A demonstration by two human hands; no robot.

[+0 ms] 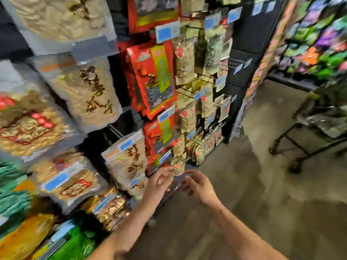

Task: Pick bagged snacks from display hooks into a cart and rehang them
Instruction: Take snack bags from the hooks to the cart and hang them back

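Rack (pixel 242 68) is filling the left and centre, black panel, hooks running down it in columns. Big clear bags (pixel 88 91) are hanging at left, red bags (pixel 155 79) mid-column, small gold packets (pixel 185 62) further right. Cart (pixel 319 124) is standing well apart at right on the floor (pixel 262 184), dark frame, some clear-wrapped goods in it, blurred.

Person is reaching low, both arms out toward the bottom row. Left hand (pixel 159 182) is touching the lowest small packet (pixel 178 166), fingertips at its lower left edge; looks like a pinch forming, but blur is hiding whether the fingers are closing on it, so I cannot tell. Right hand (pixel 199 186) is hovering just beside and below the packet, fingers loosely curled, holding nothing.

Packet is hanging upright, long axis vertical, directly above and between the two hands, nearer the left. Hook itself is not readable. Judging by this, the packet is either about to come off or is being seated; the move turns on sliding it outward along the hook, toward the person.
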